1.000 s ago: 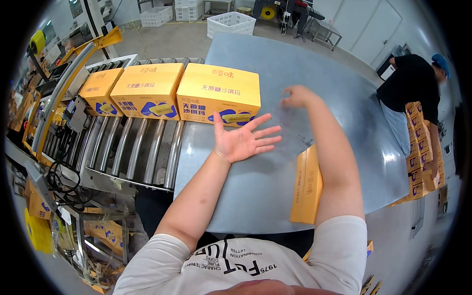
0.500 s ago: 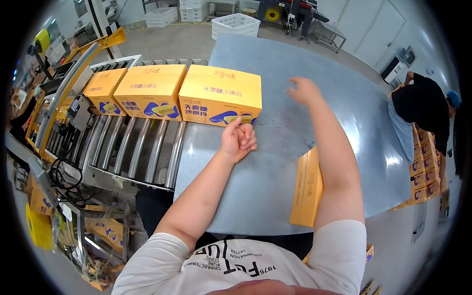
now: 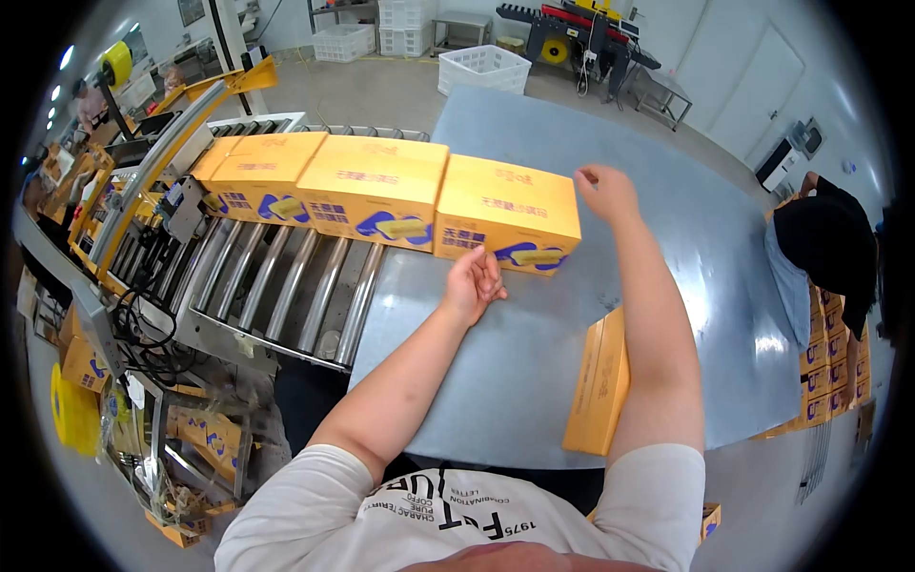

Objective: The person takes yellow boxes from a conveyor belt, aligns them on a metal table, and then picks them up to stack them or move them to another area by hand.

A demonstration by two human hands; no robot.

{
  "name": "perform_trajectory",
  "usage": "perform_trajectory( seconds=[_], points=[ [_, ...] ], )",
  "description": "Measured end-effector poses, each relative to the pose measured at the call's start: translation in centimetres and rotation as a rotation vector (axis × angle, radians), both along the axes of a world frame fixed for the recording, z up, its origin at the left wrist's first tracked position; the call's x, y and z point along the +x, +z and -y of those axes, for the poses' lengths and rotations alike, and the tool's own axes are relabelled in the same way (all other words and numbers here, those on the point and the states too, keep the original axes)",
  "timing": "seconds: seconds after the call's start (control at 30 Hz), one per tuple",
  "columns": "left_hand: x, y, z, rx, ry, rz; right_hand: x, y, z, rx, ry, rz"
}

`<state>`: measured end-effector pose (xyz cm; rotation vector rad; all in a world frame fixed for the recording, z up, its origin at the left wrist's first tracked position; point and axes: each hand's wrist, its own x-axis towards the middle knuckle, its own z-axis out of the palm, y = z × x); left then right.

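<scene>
The lead yellow carton (image 3: pixel 508 214), with blue print on its front, lies on the grey metal table (image 3: pixel 496 381). My left hand (image 3: pixel 474 289) is palm up in front of it, fingers curled in with nothing visible in them and fingertips right at its lower front. By the carton's right end is my right hand (image 3: pixel 608 196), fingers bent and apart, fingertips close to the far right corner. Behind the lead carton a second carton (image 3: pixel 373 191) follows end to end, partly over the rollers. Another yellow carton (image 3: pixel 598 386) lies beside my right forearm.
A roller conveyor (image 3: pixel 276 286) joins the table on the left, with more cartons in line under a yellow-and-grey frame. A white crate (image 3: pixel 484 71) stands beyond the table. At the right, a person in black (image 3: pixel 827 243) bends over stacked cartons (image 3: pixel 820 357).
The row of cartons has moved right, and the lead one is further onto the table. My right hand is now close to its right end; its fingers are more bent.
</scene>
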<state>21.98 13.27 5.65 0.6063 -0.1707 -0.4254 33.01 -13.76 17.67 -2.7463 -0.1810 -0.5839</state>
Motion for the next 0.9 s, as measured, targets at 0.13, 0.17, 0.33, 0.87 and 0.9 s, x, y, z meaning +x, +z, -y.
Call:
perform_trajectory(
  seconds=[0.13,0.17,0.33,0.87,0.9],
  points=[
    [0.0,-0.2,0.1,0.022,0.004,0.003,-0.9,1.1,-1.0,0.224,0.052,-0.078],
    [-0.1,-0.1,0.1,0.036,0.008,0.0,-1.3,1.5,-1.3,0.256,0.071,-0.125],
    [0.0,-0.4,0.2,0.071,0.023,-0.025,-2.5,2.2,-3.1,-0.1,0.241,-0.296],
    [0.0,-0.7,0.0,0.051,0.025,-0.03,-3.9,4.8,-5.4,-0.36,-0.11,-0.076],
    [0.1,-0.8,0.0,0.043,0.023,-0.023,-4.3,5.6,-5.2,-0.368,-0.259,0.025]
  ],
)
